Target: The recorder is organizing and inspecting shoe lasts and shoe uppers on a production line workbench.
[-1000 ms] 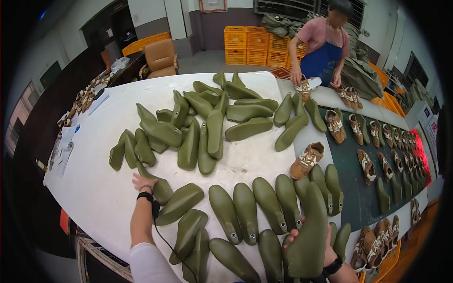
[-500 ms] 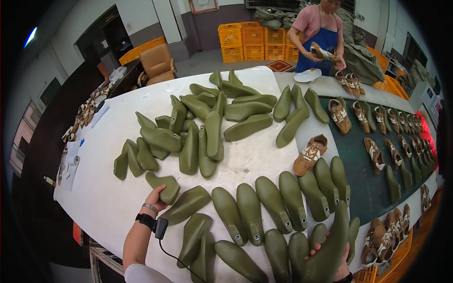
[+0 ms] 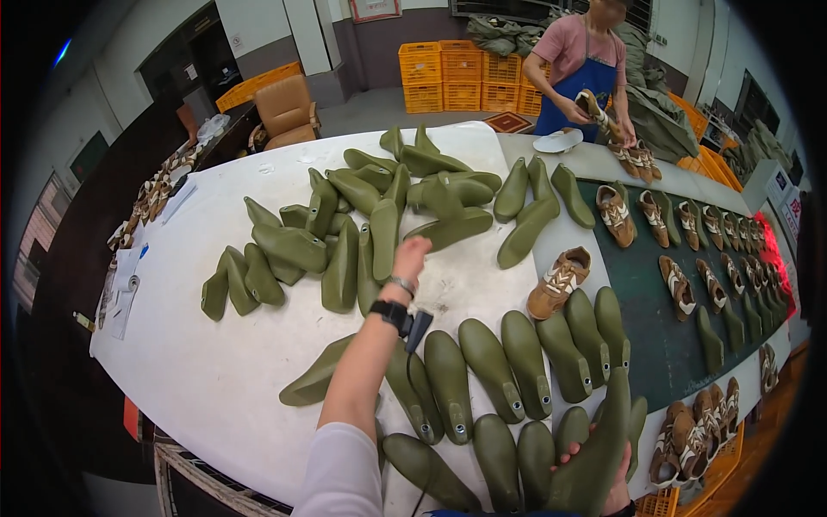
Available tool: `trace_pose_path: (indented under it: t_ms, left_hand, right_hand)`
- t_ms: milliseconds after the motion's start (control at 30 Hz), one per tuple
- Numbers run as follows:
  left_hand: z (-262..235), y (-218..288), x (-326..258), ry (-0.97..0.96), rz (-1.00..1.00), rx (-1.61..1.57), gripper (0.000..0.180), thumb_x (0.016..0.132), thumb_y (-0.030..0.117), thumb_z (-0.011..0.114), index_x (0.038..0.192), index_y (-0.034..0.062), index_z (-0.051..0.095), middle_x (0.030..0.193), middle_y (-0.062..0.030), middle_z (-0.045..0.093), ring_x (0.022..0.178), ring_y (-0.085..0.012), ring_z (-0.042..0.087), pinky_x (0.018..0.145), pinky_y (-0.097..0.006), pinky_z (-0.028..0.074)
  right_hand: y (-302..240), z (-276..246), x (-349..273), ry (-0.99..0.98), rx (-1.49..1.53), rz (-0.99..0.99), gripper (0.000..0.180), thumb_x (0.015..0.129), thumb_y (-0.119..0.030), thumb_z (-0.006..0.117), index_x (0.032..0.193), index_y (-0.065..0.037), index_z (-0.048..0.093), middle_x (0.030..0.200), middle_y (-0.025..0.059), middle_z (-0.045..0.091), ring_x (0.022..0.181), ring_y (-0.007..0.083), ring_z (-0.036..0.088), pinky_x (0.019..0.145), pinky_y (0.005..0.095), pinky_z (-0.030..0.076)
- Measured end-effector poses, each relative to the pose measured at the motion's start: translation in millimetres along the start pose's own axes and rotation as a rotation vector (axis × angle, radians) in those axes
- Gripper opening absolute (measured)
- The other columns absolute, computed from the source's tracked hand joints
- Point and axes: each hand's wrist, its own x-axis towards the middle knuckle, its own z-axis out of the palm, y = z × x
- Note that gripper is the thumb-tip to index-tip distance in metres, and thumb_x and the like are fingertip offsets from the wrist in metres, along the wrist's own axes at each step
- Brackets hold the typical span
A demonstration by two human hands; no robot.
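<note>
My left hand (image 3: 412,258) is stretched out to the near edge of the loose pile of green shoe lasts (image 3: 297,248). Its fingers are blurred, and I cannot make out their grip. Just beyond it a shoe last (image 3: 443,200) stands up across the lying ones. My right hand (image 3: 616,491), at the lower right, is wrapped round a large green shoe last (image 3: 596,452), held upright with its narrow end up. Rows of shoe lasts (image 3: 450,383) lie between my hands, and my left forearm covers part of the leftmost ones.
A brown and white sneaker (image 3: 558,283) rests on the white table (image 3: 198,345). Sneakers and lasts line a dark green surface (image 3: 642,293) at right. Across the table a person in a blue apron (image 3: 573,82) handles a shoe. Orange crates (image 3: 461,77) and a chair (image 3: 287,108) stand behind.
My left hand has moved from the left front to the pile, and the last it held has left that spot. One last now stands up in the pile. My right hand keeps its last.
</note>
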Motion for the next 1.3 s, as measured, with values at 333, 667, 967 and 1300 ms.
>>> trace_pose_path:
  t_ms: [333,667,967,1300]
  left_hand:
    - [112.3,12.6,-315.5,-1.004,-0.342,-0.02,0.061,0.087,0.032,0.055,0.135,0.0072,0.027,0.128,-0.0053,0.042,0.116,-0.0135,0.041,0.096,-0.032,0.035]
    - [202.8,-13.1,-435.6,-0.869,-0.771,-0.534,0.054,0.088,0.032,0.053,0.131,0.0105,0.03,0.128,-0.0073,0.042,0.117,-0.0233,0.043,0.099,-0.045,0.034]
    - [305.4,18.2,-438.4,-0.578,-0.545,-0.735,0.058,0.087,0.054,0.04,0.118,0.0068,0.049,0.118,-0.0109,0.053,0.11,-0.0251,0.049,0.094,-0.041,0.04]
    - [425.6,-14.8,-457.9,-0.72,0.08,0.262,0.042,0.083,0.02,0.058,0.12,0.0059,0.045,0.118,-0.01,0.051,0.113,-0.0208,0.045,0.094,-0.036,0.037]
  right_hand:
    - [-11.5,12.7,-27.2,0.178,-0.034,0.188,0.046,0.091,-0.038,0.039,0.126,-0.008,0.039,0.111,0.0177,0.052,0.104,0.0315,0.051,0.094,0.0448,0.04]
    - [-30.2,13.8,-79.4,0.155,-1.268,-0.126,0.055,0.093,-0.038,0.039,0.132,-0.001,0.029,0.126,0.0169,0.044,0.117,0.0229,0.042,0.097,0.0316,0.034]
    - [-123.9,-72.0,-140.5,-0.119,-0.952,0.139,0.044,0.088,-0.04,0.05,0.115,-0.006,0.049,0.099,0.0004,0.056,0.082,0.0046,0.052,0.057,0.018,0.043]
    - [-336.7,-157.7,-106.5,0.114,-0.884,-0.161,0.047,0.085,-0.037,0.055,0.111,0.002,0.05,0.104,0.0108,0.06,0.092,0.0168,0.06,0.074,0.0319,0.051]
